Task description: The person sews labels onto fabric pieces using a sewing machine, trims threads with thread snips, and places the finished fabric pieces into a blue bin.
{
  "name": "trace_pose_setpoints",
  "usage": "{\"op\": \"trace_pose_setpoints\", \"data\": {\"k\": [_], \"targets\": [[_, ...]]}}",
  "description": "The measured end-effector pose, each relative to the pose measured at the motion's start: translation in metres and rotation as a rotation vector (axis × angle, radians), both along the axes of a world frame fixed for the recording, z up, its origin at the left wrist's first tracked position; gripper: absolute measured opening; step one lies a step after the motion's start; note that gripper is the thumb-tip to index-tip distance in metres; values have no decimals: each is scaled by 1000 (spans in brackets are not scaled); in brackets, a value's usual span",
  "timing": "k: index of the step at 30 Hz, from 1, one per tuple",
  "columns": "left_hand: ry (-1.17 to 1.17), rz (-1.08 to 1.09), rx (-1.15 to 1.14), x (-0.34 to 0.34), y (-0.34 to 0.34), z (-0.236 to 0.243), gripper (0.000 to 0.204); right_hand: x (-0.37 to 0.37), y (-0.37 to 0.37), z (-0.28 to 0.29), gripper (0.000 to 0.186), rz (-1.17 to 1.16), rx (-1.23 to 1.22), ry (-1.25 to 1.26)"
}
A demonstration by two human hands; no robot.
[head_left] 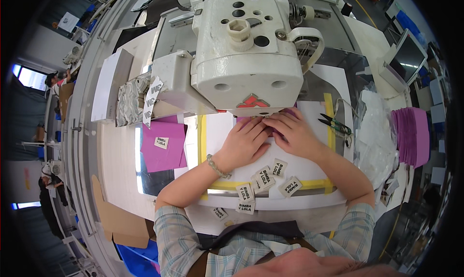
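My left hand (249, 138) lies open beneath the white sewing machine head (246, 84), fingertips reaching to a purple piece (283, 112). My right hand (288, 132) rests open on the same piece, fingers spread beside the left ones; fingertips of both hands are partly hidden near the needle area. They are over a white work surface (224, 158) edged with yellow tape. Several white labels with dark print (263, 178) lie loose between and below my forearms. More purple pieces (164, 158), one with a label on it, lie to my left.
Black-and-green snips (338, 127) lie at right, beside crumpled plastic (374, 132) and a purple stack (411, 137). A white box (108, 86), a screen (406, 57) and cardboard (118, 214) surround the station. Two co-workers (58, 84) (50, 180) are at far left.
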State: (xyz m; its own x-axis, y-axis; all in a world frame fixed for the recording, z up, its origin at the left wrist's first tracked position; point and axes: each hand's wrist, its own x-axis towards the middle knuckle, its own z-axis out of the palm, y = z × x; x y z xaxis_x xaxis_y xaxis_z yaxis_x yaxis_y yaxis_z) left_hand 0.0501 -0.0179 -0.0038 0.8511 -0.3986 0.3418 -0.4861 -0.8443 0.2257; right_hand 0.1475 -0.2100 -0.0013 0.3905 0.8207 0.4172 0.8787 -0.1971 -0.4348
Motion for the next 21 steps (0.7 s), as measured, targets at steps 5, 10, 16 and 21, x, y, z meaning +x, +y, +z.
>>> {"op": "trace_pose_setpoints", "data": {"k": [5,10,16,21], "targets": [[-9,24,8,0,-1,2,42,-1,-4,-5,26,-68,28,-90],[-29,33,25,-1,-1,1,43,1,-3,-7,23,-33,61,-53],[-13,51,12,-1,-1,1,45,1,-2,-7,25,-16,72,28],[-17,65,22,-2,-2,1,46,2,-2,-6,26,-21,77,35]]}}
